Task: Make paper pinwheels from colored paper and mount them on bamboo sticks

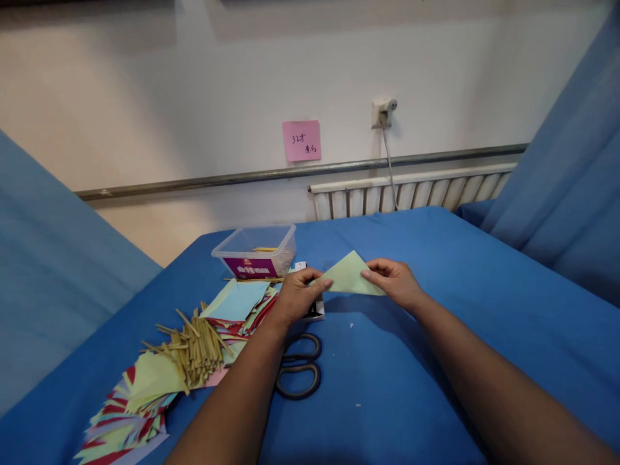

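Note:
A pale green sheet of paper (349,274), folded into a triangle with its point upward, is held above the blue table cover. My left hand (298,294) pinches its left corner between thumb and fingers. At the right side, my right hand (394,282) grips the paper the same way. Black-handled scissors (299,368) lie below my left hand, their blades hidden by my forearm. Partly covered by that hand is a small black and white box (317,311). To the left sits a stack of coloured paper (239,300), light blue on top.
A heap of thin tan sticks (201,349) lies beside more fanned coloured paper (128,416) at the left. Behind stands a clear plastic box (254,248) with a purple label. Small paper scraps dot the blue cover (436,374). Blue curtains (566,174) hang at both sides.

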`<state>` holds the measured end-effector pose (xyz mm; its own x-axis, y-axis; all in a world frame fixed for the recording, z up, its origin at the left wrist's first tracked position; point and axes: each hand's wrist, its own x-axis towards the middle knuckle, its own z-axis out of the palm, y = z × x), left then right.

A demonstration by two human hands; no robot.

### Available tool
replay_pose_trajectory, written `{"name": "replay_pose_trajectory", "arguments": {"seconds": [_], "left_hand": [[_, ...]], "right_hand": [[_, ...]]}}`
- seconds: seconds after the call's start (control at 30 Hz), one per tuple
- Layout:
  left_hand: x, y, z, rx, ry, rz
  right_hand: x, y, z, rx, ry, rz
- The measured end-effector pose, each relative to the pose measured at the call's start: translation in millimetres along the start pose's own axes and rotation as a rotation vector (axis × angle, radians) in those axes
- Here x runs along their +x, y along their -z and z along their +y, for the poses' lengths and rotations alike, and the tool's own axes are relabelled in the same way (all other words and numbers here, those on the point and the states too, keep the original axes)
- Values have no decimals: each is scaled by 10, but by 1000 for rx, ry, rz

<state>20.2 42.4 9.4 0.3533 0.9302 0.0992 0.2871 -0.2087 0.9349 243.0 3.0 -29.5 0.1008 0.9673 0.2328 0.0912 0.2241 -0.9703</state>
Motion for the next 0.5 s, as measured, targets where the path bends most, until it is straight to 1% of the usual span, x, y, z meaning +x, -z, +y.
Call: {"name": "replay_pose_trajectory", "arguments": {"seconds": [0.1,0.2,0.3,0.37,0.43,0.5], "left_hand": [[-2,-9,-8,31,-11,-7],[1,-16,11,68,-60,20],[-12,-34,59,130,-140,52],[-31,-53,89,179,-167,42],[-53,-72,106,205,-176,17],[-71,-87,114,204,-178,1]], "right_hand": [[7,-13,33,-70,14,56],[2,-18,52,-171,95,77],[-30,-38,22,-302,207,51],[-62,-68,-18,-361,275,21],[-95,-104,-55,-378,314,-12],[-121,-135,-79,-370,323,-33]]}}
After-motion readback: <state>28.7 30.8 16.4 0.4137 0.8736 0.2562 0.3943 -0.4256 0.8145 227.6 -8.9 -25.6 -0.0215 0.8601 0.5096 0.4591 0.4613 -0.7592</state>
